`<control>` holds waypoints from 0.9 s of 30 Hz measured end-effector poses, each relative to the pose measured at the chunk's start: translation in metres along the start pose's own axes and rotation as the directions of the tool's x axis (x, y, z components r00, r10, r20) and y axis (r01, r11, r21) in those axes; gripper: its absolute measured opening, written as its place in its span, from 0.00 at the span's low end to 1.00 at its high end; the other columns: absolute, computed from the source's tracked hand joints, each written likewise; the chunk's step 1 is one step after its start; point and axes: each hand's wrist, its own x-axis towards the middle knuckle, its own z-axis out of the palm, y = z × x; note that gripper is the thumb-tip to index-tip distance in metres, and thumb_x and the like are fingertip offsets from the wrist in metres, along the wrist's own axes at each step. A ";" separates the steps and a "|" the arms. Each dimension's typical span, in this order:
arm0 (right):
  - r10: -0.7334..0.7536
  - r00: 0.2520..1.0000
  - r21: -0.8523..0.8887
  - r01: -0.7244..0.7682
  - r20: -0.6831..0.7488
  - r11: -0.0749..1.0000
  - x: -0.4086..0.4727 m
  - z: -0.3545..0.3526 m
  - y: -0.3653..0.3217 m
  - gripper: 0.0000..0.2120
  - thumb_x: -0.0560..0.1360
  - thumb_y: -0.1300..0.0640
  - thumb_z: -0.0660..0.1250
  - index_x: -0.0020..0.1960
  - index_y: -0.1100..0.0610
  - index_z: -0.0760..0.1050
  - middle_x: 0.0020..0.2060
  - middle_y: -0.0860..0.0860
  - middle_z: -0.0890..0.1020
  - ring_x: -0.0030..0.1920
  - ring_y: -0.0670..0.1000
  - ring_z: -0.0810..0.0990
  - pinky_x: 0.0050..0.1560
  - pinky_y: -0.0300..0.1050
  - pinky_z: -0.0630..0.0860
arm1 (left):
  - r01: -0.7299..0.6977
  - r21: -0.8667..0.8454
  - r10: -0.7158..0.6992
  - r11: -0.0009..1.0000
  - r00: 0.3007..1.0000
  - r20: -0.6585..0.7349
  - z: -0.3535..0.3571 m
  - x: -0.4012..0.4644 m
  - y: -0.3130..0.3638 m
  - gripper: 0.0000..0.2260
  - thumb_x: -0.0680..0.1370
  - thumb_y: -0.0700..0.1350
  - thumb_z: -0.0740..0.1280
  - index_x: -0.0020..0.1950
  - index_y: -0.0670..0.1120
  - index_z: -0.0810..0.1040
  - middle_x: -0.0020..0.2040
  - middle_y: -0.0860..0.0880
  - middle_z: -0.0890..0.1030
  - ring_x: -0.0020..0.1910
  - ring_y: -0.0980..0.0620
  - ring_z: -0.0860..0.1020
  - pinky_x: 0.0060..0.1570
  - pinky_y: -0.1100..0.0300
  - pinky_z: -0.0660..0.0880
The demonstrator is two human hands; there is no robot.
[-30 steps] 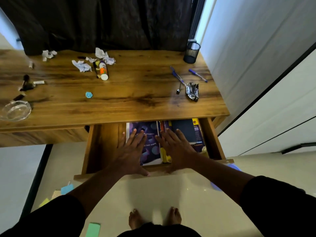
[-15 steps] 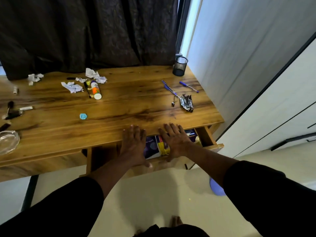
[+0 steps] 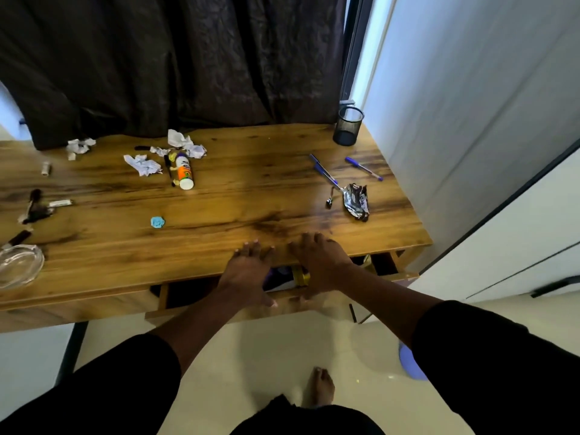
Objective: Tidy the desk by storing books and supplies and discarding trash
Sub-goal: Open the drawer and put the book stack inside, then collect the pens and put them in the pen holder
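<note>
My left hand (image 3: 248, 271) and my right hand (image 3: 320, 262) lie flat, fingers spread, over the nearly closed wooden drawer (image 3: 219, 309) under the desk's front edge. Between them a sliver of the books (image 3: 282, 279) shows inside the drawer, purple and yellow covers. On the wooden desk (image 3: 251, 189) lie crumpled papers (image 3: 142, 164), a glue bottle (image 3: 183, 174), blue pens (image 3: 326, 171), a foil wrapper (image 3: 356, 200) and a small blue scrap (image 3: 157, 221). Neither hand holds anything.
A black mesh pen cup (image 3: 347, 125) stands at the desk's back right corner. A glass ashtray (image 3: 18, 265) and small dark items (image 3: 34, 208) sit at the left. Dark curtain behind, white wall and cabinet to the right. My bare foot (image 3: 320, 387) is on the tile floor.
The drawer has slid inward from wide open to nearly closed, with both hands on it moving toward the desk. The books are now mostly hidden. The view has risen.
</note>
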 end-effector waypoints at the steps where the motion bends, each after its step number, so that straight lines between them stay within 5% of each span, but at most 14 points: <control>1: -0.008 1.000 -0.005 0.008 -0.008 1.000 0.002 -0.001 0.003 0.56 0.58 0.27 0.77 0.75 0.51 0.59 0.65 0.60 0.69 0.61 0.61 0.73 0.56 0.56 0.77 | 0.006 0.001 -0.006 1.000 1.000 -0.001 -0.002 0.001 0.000 0.58 0.65 0.72 0.73 0.83 0.51 0.44 0.83 0.39 0.47 0.82 0.36 0.49 0.78 0.44 0.56; 10: -0.021 0.994 0.057 0.027 -0.107 0.998 0.010 0.001 0.018 0.45 0.66 0.34 0.75 0.75 0.52 0.63 0.67 0.55 0.69 0.61 0.59 0.73 0.54 0.56 0.77 | 0.069 0.009 -0.067 0.998 0.992 -0.104 -0.013 0.006 0.006 0.43 0.75 0.64 0.69 0.83 0.52 0.53 0.81 0.43 0.61 0.78 0.41 0.63 0.71 0.50 0.67; 15: -0.092 0.989 0.029 0.096 -0.120 0.995 0.019 -0.001 0.024 0.38 0.67 0.35 0.74 0.69 0.55 0.69 0.63 0.56 0.73 0.58 0.60 0.77 0.49 0.55 0.78 | 0.124 0.044 -0.115 0.991 0.979 -0.167 -0.006 0.007 0.009 0.44 0.65 0.61 0.79 0.77 0.47 0.69 0.65 0.40 0.80 0.57 0.40 0.82 0.50 0.49 0.80; 27: -0.247 0.934 -0.071 0.237 -0.257 0.969 0.029 0.021 0.040 0.29 0.75 0.38 0.67 0.65 0.59 0.75 0.59 0.60 0.77 0.51 0.62 0.80 0.48 0.57 0.75 | 0.214 -0.017 -0.211 0.977 0.940 -0.268 -0.002 0.018 0.022 0.29 0.64 0.54 0.80 0.61 0.46 0.80 0.53 0.46 0.84 0.45 0.45 0.84 0.34 0.56 0.78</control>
